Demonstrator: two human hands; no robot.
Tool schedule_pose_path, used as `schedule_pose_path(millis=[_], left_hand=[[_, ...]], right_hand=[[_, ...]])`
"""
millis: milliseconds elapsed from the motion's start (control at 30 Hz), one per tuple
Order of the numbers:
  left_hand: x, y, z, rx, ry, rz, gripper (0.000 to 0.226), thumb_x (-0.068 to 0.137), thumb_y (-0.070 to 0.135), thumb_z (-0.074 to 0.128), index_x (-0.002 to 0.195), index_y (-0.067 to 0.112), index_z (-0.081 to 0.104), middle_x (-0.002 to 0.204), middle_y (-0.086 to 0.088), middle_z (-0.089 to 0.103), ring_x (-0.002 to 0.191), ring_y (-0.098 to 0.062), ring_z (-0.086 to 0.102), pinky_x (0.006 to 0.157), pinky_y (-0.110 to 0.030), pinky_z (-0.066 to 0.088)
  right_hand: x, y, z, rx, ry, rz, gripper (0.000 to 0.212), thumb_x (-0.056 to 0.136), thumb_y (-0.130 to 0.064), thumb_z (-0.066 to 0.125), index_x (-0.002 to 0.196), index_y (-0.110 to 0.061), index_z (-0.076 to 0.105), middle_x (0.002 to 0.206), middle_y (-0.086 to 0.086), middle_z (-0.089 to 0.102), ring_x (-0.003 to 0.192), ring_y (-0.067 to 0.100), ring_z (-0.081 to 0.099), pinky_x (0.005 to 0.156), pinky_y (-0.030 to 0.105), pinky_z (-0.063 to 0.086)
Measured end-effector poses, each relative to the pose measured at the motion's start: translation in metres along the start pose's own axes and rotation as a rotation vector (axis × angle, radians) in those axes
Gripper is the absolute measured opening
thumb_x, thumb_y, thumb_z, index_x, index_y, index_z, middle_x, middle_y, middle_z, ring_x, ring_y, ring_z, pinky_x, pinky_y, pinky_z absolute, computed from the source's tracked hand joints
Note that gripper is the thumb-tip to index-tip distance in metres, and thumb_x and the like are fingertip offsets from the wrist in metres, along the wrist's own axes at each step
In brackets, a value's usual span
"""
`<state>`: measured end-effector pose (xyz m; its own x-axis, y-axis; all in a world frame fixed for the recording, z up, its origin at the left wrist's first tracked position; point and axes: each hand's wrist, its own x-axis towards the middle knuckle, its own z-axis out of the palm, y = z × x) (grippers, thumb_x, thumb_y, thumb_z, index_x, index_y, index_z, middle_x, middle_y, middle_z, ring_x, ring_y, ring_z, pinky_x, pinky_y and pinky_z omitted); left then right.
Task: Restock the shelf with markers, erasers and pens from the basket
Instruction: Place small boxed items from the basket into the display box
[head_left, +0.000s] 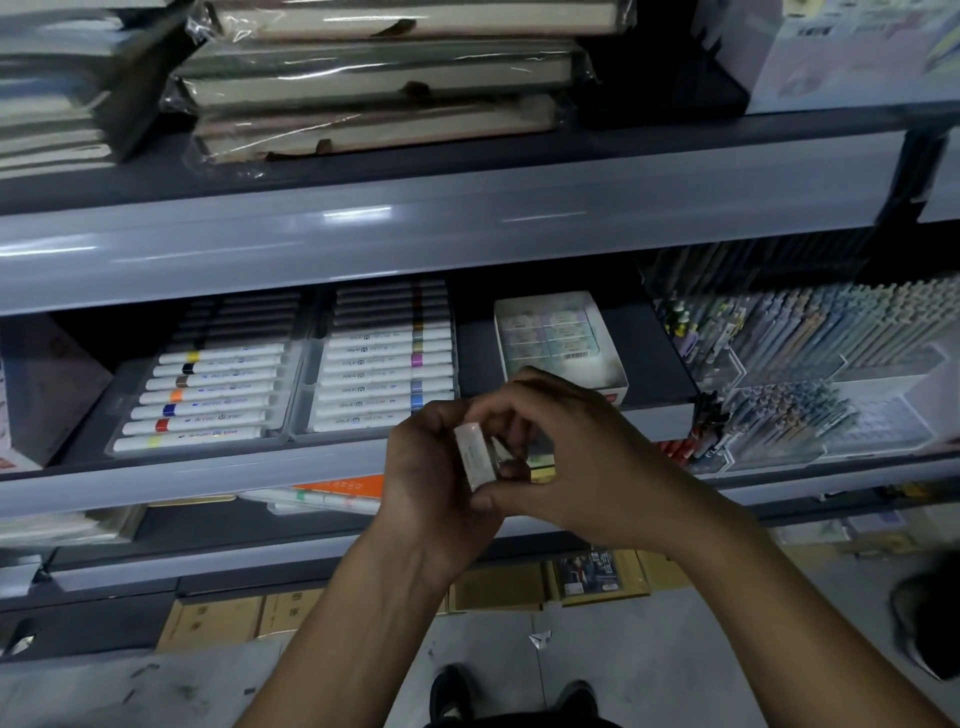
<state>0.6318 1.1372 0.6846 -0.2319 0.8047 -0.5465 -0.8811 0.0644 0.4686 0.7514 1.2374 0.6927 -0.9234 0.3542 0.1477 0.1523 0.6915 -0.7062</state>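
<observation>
Both hands grip a small white wrapped eraser.

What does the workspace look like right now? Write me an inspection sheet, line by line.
Surface: grey shelf at hand height, stocked.
Job's things: white eraser held in front of the shelf; eraser box partly filled; two marker trays, both full; pen racks on the right.
Clutter: wrapped notebooks stacked on the shelf above; flat cartons near the floor.
Grippers: left hand and right hand both grip the eraser.
Cables: nothing seen.
Surroundings: grey floor, the person's dark shoes; basket not clearly in view.
</observation>
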Motion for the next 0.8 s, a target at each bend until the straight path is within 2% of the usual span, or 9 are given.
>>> schedule_pose_path(millis=[67,100,167,233,367,533,633,733,800], left_hand=[[0.001,0.0,-0.002,0.02,-0.035,0.004,0.047,0.098,0.028,0.038,0.09,0.005,0.079,0.107,-0.014,0.073,0.091,-0.028,0.072,0.091,-0.042,0.052],[0.001,-0.001,-0.001,0.026,-0.046,0.008,0.049,0.099,0.029,0.04,0.09,0.007,0.082,0.106,-0.012,0.075,0.085,-0.026,0.075,0.078,-0.037,0.058],[0.0,-0.002,0.0,0.039,-0.028,0.017,0.041,0.099,0.032,0.049,0.091,0.011,0.083,0.094,-0.005,0.073,0.063,-0.016,0.069,0.046,-0.024,0.048],[0.0,-0.003,-0.001,0.075,-0.019,0.054,0.03,0.098,0.037,0.059,0.095,0.015,0.079,0.081,-0.002,0.064,0.053,-0.009,0.055,0.033,-0.019,0.034],[0.001,-0.002,-0.006,0.26,-0.049,0.179,0.028,0.094,0.048,0.069,0.099,0.021,0.071,0.077,0.0,0.054,0.054,-0.006,0.046,0.033,-0.017,0.028],[0.0,0.0,-0.007,0.389,0.015,0.389,0.016,0.097,0.036,0.067,0.103,0.025,0.076,0.079,-0.002,0.05,0.059,-0.012,0.043,0.039,-0.018,0.025],[0.002,0.0,-0.009,0.464,0.054,0.467,0.017,0.105,0.025,0.06,0.107,0.024,0.077,0.07,-0.001,0.05,0.06,-0.016,0.041,0.041,-0.021,0.025],[0.005,-0.003,-0.009,0.577,0.105,0.543,0.021,0.105,0.02,0.06,0.1,0.03,0.077,0.065,0.003,0.053,0.057,-0.014,0.04,0.042,-0.022,0.026],[0.009,-0.004,-0.01,0.687,0.121,0.615,0.022,0.104,0.017,0.063,0.099,0.033,0.077,0.066,0.011,0.059,0.053,-0.007,0.044,0.043,-0.019,0.033]], right_hand=[[-0.001,0.002,-0.001,0.096,0.062,0.027,0.051,0.078,-0.045,0.085,0.121,-0.042,0.059,0.104,-0.02,0.062,0.096,0.006,0.063,0.076,0.026,0.053],[-0.002,0.003,-0.002,0.177,0.09,0.043,0.049,0.08,-0.04,0.085,0.122,-0.041,0.06,0.103,-0.017,0.067,0.095,0.008,0.066,0.078,0.029,0.056],[-0.003,0.005,-0.004,0.37,0.129,0.068,0.048,0.086,-0.03,0.083,0.128,-0.038,0.06,0.105,-0.007,0.072,0.095,0.017,0.071,0.085,0.04,0.059],[-0.004,0.007,-0.006,0.529,0.156,0.084,0.049,0.092,-0.021,0.077,0.137,-0.03,0.059,0.109,0.001,0.074,0.097,0.024,0.073,0.088,0.046,0.061],[-0.004,0.012,-0.012,0.651,0.165,0.129,0.04,0.1,-0.009,0.064,0.138,-0.024,0.063,0.115,0.002,0.077,0.097,0.025,0.076,0.089,0.039,0.062],[-0.002,0.015,-0.017,0.566,0.217,0.181,0.035,0.103,-0.001,0.056,0.124,-0.026,0.07,0.1,0.008,0.077,0.082,0.02,0.074,0.082,0.038,0.063],[-0.001,0.017,-0.02,0.54,0.218,0.206,0.03,0.103,-0.002,0.057,0.123,-0.02,0.071,0.1,0.0,0.079,0.079,0.014,0.073,0.079,0.028,0.06],[-0.001,0.02,-0.025,0.482,0.264,0.238,0.029,0.101,-0.005,0.061,0.116,-0.026,0.073,0.081,-0.009,0.075,0.074,0.008,0.071,0.071,0.016,0.054],[0.0,0.025,-0.03,0.421,0.299,0.258,0.031,0.099,-0.009,0.065,0.111,-0.036,0.075,0.077,0.004,0.07,0.074,0.021,0.068,0.07,0.026,0.053]])
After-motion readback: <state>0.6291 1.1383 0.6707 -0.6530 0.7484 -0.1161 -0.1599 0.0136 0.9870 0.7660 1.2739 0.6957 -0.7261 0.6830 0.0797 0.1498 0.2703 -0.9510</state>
